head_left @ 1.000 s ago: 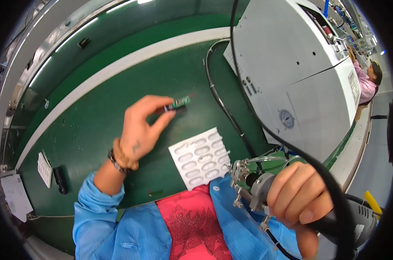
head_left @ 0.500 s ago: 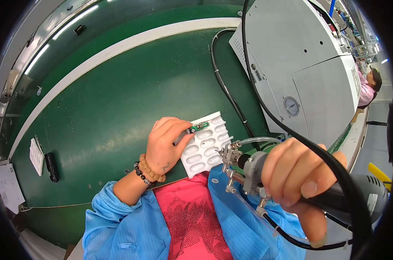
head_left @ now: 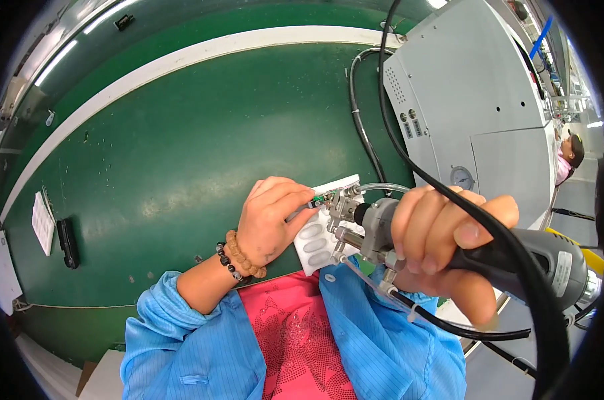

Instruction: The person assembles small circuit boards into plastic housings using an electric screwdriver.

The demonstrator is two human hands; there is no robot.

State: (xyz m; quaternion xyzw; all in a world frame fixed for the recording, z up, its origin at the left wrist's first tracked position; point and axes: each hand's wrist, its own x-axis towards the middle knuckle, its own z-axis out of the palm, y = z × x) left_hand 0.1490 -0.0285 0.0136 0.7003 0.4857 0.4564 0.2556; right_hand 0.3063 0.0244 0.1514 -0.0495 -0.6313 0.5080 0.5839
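Observation:
My left hand (head_left: pixel 270 217) is closed in a pinch, thumb and fingers on a small green circuit board (head_left: pixel 319 199). The board is held over a white moulded tray (head_left: pixel 312 244) with rows of oval pockets, at the near edge of the bench. My right hand (head_left: pixel 442 230) wraps round a grey-and-black handheld power tool (head_left: pixel 539 263) that lies nearly level. Its metal head (head_left: pixel 342 208), fed by thin tubes, is right at the board's right end and covers part of it. Whether the tip touches the board is hidden.
A large grey machine (head_left: pixel 462 93) with a gauge stands at the right rear. A thick black cable (head_left: pixel 442 190) crosses in front of it and over my right hand. On the green bench (head_left: pixel 202 127), a black clip-like object (head_left: pixel 67 243) and a white pad (head_left: pixel 43 223) lie far left. Another person sits at far right.
The tool's head has moved left and up to the circuit board and now overlaps the tray. The board stays pinched in my left hand. The whole view has shifted slightly.

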